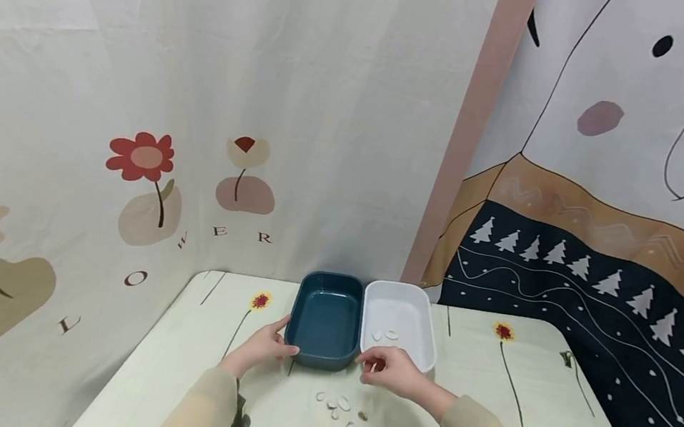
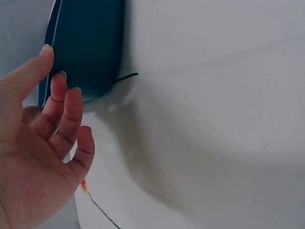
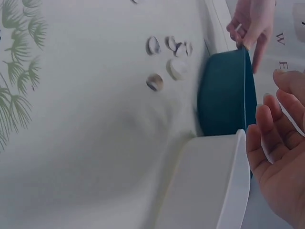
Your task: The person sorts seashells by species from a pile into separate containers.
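Observation:
My left hand (image 1: 262, 349) grips the near left corner of a deep teal rectangular dish (image 1: 320, 361), its thumb at the rim and its other fingers along the outer wall (image 2: 90, 43). The inside of the dish looks bare in the head view. Right beside it stands a white rectangular dish (image 1: 401, 308) with two small pale shells (image 1: 392, 334) on its floor. My right hand (image 1: 392, 372) hovers at the white dish's near left corner, fingers loosely bent. No object shows between those fingers in the right wrist view.
Several small pale shells (image 1: 344, 403) lie scattered on the table in front of the dishes, with one brownish shell (image 1: 363, 416) among them. A flower-printed cloth (image 1: 476, 375) covers the table. Printed curtains (image 1: 339, 134) hang close behind the dishes.

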Demonstrator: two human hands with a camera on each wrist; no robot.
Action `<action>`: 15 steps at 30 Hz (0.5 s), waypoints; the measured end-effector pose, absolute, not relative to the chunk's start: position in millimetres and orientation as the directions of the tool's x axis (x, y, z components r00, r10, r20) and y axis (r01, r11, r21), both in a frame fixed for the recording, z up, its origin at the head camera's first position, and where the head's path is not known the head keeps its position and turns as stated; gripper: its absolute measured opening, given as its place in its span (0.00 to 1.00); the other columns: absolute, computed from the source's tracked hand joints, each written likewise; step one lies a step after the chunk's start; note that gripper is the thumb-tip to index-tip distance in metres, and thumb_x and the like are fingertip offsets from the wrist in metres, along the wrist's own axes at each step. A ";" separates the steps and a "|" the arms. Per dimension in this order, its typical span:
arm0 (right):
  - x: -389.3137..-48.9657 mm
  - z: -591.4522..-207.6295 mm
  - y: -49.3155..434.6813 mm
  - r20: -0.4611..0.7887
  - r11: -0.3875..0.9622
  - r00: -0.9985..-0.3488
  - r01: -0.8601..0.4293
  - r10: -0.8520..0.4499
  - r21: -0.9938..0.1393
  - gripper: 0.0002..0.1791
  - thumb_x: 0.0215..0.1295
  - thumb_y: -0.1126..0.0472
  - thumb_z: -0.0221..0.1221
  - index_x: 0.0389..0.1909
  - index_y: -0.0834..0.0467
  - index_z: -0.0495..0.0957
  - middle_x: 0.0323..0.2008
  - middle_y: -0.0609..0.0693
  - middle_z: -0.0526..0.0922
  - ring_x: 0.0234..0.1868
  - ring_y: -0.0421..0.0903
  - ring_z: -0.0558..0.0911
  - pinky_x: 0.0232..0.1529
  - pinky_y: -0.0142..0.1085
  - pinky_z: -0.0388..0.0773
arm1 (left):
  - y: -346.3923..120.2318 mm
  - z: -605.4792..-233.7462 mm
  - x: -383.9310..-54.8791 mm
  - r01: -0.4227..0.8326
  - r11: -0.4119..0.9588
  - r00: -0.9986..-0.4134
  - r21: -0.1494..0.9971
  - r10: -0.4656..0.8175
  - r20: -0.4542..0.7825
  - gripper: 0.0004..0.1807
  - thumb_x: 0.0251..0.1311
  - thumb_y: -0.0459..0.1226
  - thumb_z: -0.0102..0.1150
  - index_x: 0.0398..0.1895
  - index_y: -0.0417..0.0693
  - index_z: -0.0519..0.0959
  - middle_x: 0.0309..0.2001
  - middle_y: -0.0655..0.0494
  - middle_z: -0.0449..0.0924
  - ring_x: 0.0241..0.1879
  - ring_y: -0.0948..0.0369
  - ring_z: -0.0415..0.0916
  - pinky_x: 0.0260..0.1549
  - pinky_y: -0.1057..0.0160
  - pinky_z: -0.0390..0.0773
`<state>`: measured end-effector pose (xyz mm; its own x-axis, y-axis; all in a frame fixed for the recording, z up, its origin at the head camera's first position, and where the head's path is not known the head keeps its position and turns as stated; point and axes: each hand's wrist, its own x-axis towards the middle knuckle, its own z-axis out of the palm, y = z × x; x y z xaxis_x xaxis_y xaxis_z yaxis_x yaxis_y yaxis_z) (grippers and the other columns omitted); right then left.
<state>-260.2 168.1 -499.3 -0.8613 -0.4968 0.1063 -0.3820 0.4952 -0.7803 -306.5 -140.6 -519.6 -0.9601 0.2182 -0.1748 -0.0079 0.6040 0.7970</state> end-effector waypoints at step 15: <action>-249.0 -531.0 153.6 0.066 0.415 -0.800 -0.378 -0.597 -0.828 0.18 0.50 0.70 0.68 0.45 0.66 0.82 0.37 0.57 0.81 0.32 0.37 0.77 0.33 0.31 0.75 | -142.9 -523.4 -311.4 -0.017 0.584 -0.955 0.812 0.230 -0.186 0.46 0.58 0.39 0.67 0.75 0.39 0.52 0.21 0.53 0.72 0.25 0.53 0.73 0.30 0.60 0.67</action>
<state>-249.0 153.6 -531.0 -0.7996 -0.5968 0.0664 -0.3783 0.4147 -0.8276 -311.4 -142.9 -523.4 -0.9553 0.2299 -0.1858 -0.0174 0.5836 0.8119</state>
